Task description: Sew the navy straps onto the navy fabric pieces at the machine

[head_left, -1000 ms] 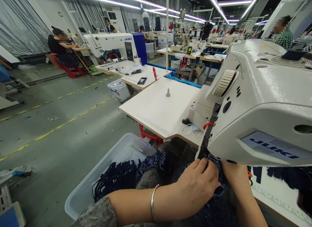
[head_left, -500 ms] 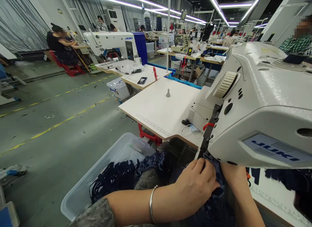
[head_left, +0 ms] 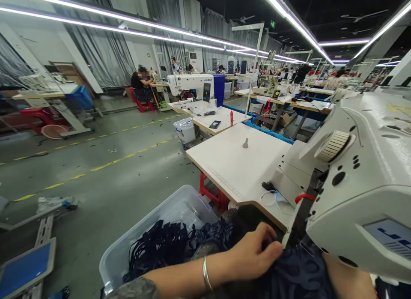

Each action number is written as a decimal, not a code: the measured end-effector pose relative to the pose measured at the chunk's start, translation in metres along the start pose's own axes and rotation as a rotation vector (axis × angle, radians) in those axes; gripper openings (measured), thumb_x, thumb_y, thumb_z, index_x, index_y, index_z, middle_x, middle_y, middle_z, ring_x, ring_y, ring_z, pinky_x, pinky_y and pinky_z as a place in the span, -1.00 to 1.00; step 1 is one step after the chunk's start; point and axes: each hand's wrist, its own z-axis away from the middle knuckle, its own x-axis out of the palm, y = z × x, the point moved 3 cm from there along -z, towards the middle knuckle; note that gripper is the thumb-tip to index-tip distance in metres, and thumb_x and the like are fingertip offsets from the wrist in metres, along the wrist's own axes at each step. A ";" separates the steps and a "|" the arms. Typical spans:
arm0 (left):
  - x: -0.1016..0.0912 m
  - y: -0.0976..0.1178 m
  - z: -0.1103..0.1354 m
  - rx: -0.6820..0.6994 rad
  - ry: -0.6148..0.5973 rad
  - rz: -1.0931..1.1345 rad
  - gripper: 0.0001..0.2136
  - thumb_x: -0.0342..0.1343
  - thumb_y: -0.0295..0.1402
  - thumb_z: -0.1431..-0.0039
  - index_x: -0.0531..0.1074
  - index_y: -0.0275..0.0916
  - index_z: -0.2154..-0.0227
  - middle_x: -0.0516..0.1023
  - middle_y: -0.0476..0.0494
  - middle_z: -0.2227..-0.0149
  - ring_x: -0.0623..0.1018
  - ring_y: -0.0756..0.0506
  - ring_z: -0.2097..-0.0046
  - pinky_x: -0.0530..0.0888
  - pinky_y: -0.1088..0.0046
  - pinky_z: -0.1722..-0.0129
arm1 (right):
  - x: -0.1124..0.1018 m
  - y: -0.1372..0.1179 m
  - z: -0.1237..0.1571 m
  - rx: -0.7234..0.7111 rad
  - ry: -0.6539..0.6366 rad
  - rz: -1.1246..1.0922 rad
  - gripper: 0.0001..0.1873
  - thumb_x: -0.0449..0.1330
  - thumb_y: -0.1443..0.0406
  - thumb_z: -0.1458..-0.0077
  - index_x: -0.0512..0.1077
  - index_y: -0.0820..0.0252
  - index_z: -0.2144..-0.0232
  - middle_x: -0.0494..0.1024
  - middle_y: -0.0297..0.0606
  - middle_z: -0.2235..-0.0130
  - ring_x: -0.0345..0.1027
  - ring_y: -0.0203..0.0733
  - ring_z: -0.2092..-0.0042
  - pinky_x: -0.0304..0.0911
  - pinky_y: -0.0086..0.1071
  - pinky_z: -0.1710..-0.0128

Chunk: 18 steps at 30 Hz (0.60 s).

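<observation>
My left hand (head_left: 255, 254) is closed in a pinch on dark navy lace fabric (head_left: 289, 273), right beside the needle end of a white sewing machine (head_left: 362, 170). A silver bangle sits on that wrist. Only my right forearm (head_left: 345, 277) shows, passing under the machine head; the right hand itself is hidden. More navy lace pieces (head_left: 160, 247) lie heaped in a clear plastic bin (head_left: 128, 247) at my left knee.
The machine's pale table (head_left: 237, 162) carries a small grey thread stand (head_left: 245, 143) and white wires. Beyond it stand more tables and sewing machines (head_left: 195, 87), with people seated at the back. Grey floor with yellow lines lies to the left, and a red stool (head_left: 215, 196) under the table.
The camera has tilted up and swung left, showing more ceiling and floor. My left hand has stayed gripping the fabric by the needle; my right hand has dropped out of sight under the machine.
</observation>
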 end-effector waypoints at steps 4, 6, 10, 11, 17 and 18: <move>-0.036 -0.040 0.007 -0.181 -0.232 0.121 -0.44 0.04 0.15 -0.12 0.13 -0.25 0.66 0.01 0.12 0.63 0.05 0.10 0.55 0.04 0.55 0.60 | 0.000 0.009 0.003 0.027 0.010 -0.062 -0.62 0.19 0.08 0.04 0.50 0.10 0.17 0.61 -0.16 0.31 0.43 0.21 0.10 0.37 -0.03 0.12; -0.059 -0.060 0.015 -0.238 -0.244 0.151 -0.43 0.15 0.15 -0.01 0.14 -0.26 0.69 0.02 0.13 0.66 0.04 0.11 0.58 0.00 0.55 0.61 | 0.002 0.017 0.009 0.081 0.037 -0.085 -0.59 0.19 0.06 0.03 0.51 0.13 0.18 0.61 -0.16 0.32 0.43 0.24 0.08 0.33 0.02 0.05; -0.093 -0.090 0.030 -0.324 -0.100 0.236 -0.52 0.35 0.04 0.19 0.33 -0.29 0.65 0.22 0.12 0.63 0.17 0.11 0.55 0.08 0.60 0.57 | 0.010 0.018 0.026 0.227 0.019 -0.163 -0.48 0.19 0.01 0.02 0.48 0.21 0.09 0.61 -0.16 0.31 0.39 0.25 0.02 0.22 0.10 -0.06; -0.098 -0.095 0.033 -0.335 -0.039 0.270 -0.54 0.38 0.01 0.23 0.37 -0.29 0.61 0.29 0.11 0.60 0.23 0.09 0.52 0.13 0.61 0.54 | 0.011 0.015 0.030 0.273 0.010 -0.224 -0.47 0.19 0.01 0.00 0.46 0.20 0.05 0.61 -0.17 0.28 0.40 0.22 0.02 0.24 0.08 -0.05; -0.108 -0.097 0.029 -0.348 0.425 0.558 -0.54 0.35 0.01 0.15 0.33 -0.26 0.44 0.41 0.07 0.50 0.30 0.11 0.55 0.23 0.64 0.53 | -0.033 0.008 0.046 0.341 0.197 -0.526 -0.61 -0.10 0.07 -0.28 0.37 -0.08 -0.04 0.58 -0.15 0.20 0.52 0.03 0.23 0.42 -0.07 0.31; -0.113 -0.095 0.027 -0.344 0.503 0.597 -0.55 0.36 -0.02 0.14 0.31 -0.26 0.43 0.44 0.07 0.48 0.28 0.13 0.57 0.21 0.65 0.56 | -0.046 0.010 0.047 0.239 0.216 -0.418 -0.60 -0.18 0.07 -0.31 0.38 -0.21 0.00 0.57 -0.14 0.18 0.51 -0.01 0.22 0.41 -0.11 0.33</move>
